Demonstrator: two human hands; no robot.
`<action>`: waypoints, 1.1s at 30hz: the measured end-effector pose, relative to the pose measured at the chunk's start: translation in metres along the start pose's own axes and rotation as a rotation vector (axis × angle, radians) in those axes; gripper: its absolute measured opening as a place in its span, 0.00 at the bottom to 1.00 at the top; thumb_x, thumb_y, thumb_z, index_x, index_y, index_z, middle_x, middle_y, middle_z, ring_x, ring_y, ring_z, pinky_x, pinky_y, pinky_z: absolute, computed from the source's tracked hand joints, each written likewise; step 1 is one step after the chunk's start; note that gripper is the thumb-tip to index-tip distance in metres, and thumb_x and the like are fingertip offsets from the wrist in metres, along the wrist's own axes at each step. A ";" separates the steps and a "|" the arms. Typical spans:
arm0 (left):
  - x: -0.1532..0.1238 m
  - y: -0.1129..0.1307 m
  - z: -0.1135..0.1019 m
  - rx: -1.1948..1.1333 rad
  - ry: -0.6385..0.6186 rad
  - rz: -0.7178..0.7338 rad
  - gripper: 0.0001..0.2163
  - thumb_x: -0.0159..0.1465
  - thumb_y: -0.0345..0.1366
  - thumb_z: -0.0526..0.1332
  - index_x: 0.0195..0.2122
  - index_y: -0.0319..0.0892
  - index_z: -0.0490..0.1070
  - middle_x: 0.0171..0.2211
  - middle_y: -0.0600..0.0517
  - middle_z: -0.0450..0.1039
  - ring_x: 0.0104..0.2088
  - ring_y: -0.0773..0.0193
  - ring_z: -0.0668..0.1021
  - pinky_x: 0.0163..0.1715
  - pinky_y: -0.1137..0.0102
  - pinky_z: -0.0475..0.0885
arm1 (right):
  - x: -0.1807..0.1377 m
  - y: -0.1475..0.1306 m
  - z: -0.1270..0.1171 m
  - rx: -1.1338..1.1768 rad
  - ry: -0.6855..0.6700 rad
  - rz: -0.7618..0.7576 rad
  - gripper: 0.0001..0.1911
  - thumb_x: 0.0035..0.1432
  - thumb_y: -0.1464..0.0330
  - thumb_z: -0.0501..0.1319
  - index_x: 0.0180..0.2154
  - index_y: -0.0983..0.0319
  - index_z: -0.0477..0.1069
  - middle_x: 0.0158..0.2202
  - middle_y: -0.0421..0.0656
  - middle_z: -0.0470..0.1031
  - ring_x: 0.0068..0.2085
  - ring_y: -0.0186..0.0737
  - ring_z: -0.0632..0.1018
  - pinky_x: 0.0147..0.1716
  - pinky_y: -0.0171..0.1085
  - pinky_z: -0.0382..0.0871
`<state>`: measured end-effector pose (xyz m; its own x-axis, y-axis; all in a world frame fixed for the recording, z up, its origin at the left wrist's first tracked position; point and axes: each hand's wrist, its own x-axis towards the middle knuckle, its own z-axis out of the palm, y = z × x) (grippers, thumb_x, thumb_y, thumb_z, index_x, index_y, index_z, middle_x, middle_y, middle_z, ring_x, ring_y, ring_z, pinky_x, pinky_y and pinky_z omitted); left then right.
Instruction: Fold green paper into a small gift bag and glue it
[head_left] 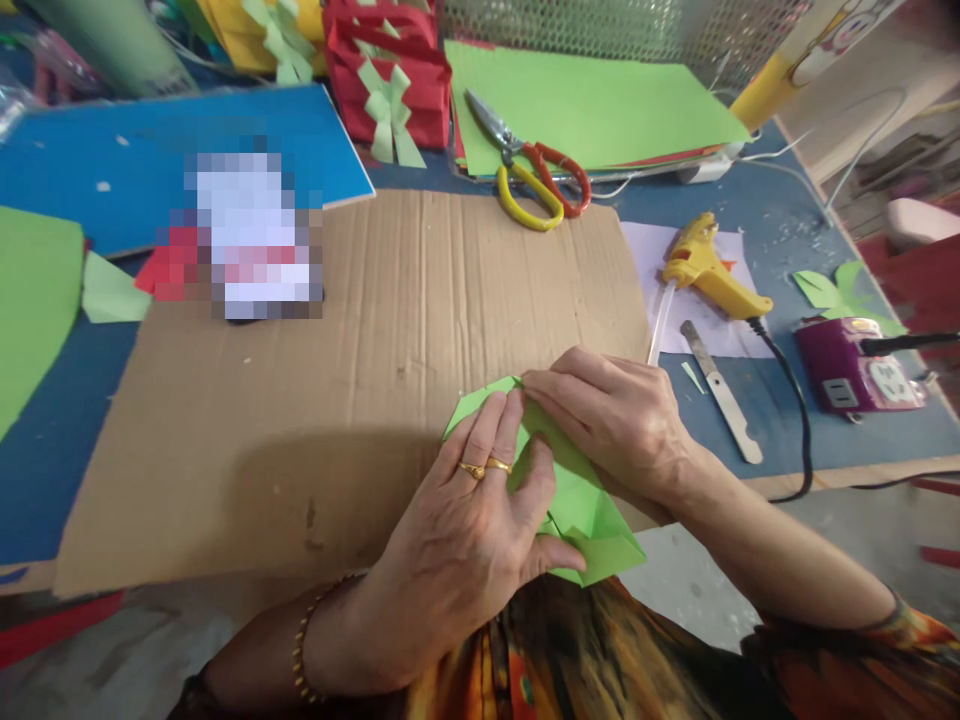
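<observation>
A folded piece of green paper (592, 515) lies at the near edge of a brown cardboard sheet (360, 380). My left hand (465, 530), with two gold rings, presses down on the paper with its fingers together. Just to the right, my right hand (607, 415) pinches the paper's upper edge between its fingertips. Both hands cover most of the paper, so its full shape is hidden.
Scissors (529, 165) with red and yellow handles lie on green sheets (600, 105) at the back. A yellow glue gun (709, 270), a craft knife (720, 390) and a purple power strip (855, 365) sit right. Red paper bags (390, 70) with green bows stand behind.
</observation>
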<state>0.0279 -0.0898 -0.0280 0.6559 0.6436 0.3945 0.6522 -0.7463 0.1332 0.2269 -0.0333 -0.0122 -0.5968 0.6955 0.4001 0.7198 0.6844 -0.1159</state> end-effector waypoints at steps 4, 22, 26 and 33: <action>-0.001 -0.001 0.000 -0.016 -0.009 0.013 0.37 0.67 0.61 0.57 0.57 0.26 0.72 0.61 0.22 0.70 0.65 0.34 0.72 0.60 0.47 0.72 | 0.000 0.001 0.002 0.143 0.026 0.183 0.14 0.73 0.67 0.54 0.41 0.61 0.79 0.34 0.42 0.80 0.30 0.32 0.77 0.27 0.33 0.67; -0.005 0.002 0.000 -0.090 0.056 -0.025 0.36 0.67 0.62 0.56 0.65 0.37 0.69 0.65 0.31 0.62 0.65 0.40 0.69 0.59 0.44 0.73 | 0.035 0.004 -0.010 0.296 -0.415 0.470 0.02 0.57 0.73 0.66 0.33 0.61 0.75 0.29 0.39 0.77 0.28 0.33 0.72 0.28 0.34 0.59; -0.005 -0.006 -0.012 -0.258 0.098 -0.007 0.33 0.73 0.58 0.47 0.67 0.36 0.65 0.67 0.31 0.60 0.68 0.49 0.68 0.63 0.53 0.72 | 0.031 0.006 -0.007 0.326 -0.335 0.406 0.03 0.57 0.73 0.65 0.31 0.61 0.74 0.31 0.41 0.78 0.30 0.33 0.73 0.29 0.33 0.60; -0.011 -0.042 -0.011 -0.362 0.311 -0.520 0.23 0.72 0.46 0.59 0.64 0.41 0.68 0.49 0.42 0.79 0.41 0.59 0.80 0.45 0.63 0.78 | 0.020 0.010 -0.010 0.586 -0.195 0.342 0.05 0.58 0.71 0.64 0.30 0.61 0.70 0.27 0.39 0.75 0.28 0.33 0.73 0.31 0.34 0.63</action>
<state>-0.0104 -0.0675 -0.0282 0.1187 0.8939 0.4323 0.6488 -0.3994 0.6477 0.2257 -0.0151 0.0036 -0.4637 0.8814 0.0899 0.6015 0.3877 -0.6985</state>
